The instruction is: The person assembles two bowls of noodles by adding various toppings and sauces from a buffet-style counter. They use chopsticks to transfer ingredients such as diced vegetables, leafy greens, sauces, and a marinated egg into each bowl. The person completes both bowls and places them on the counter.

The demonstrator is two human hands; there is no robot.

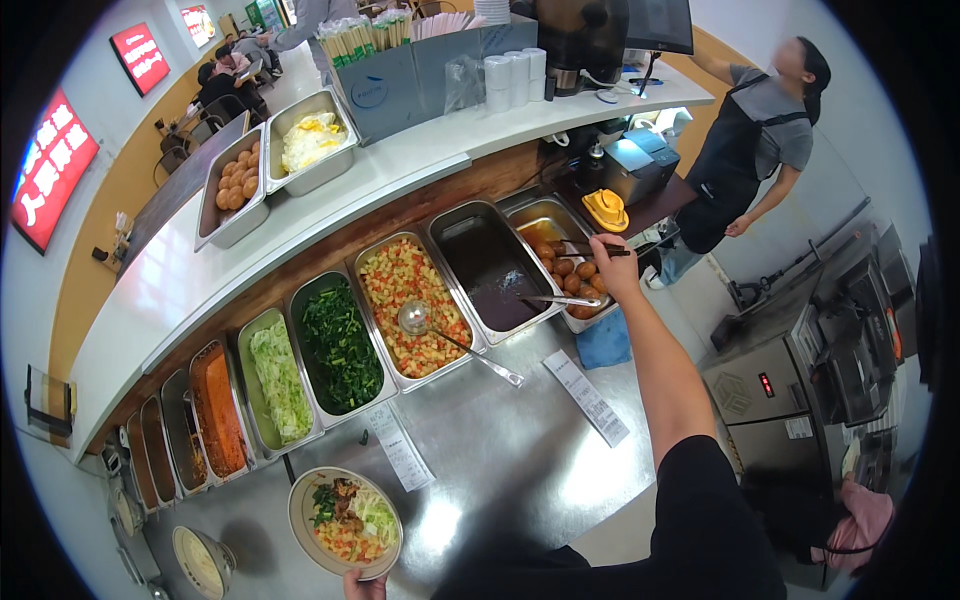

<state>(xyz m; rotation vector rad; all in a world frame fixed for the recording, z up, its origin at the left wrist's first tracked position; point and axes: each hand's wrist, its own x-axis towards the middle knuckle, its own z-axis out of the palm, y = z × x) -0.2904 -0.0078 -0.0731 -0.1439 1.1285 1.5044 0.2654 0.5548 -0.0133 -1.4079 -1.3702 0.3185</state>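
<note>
My right hand [612, 262] is closed around dark chopsticks [582, 246], reaching over a steel pan of brown eggs in sauce [572, 272]. The chopstick tips are over the pan; I cannot tell whether they touch an egg. Down at the lower edge, my left hand [364, 584] grips the rim of a bowl [306, 535]. Inside that bowl lie dark greens, shredded cabbage, brown meat and diced vegetables [345, 545]. To the left of the egg pan sits a pan of dark liquid [480, 255] with a metal utensil [560, 299] across its corner.
Pans of diced vegetables [400, 280], greens [340, 340], cabbage [275, 370] and red sauce [215, 410] line the counter. Receipts [590, 400] lie on the steel top, beside a blue cloth [604, 342]. Another bowl [205, 560] stands lower left. A person in an apron [745, 150] stands right.
</note>
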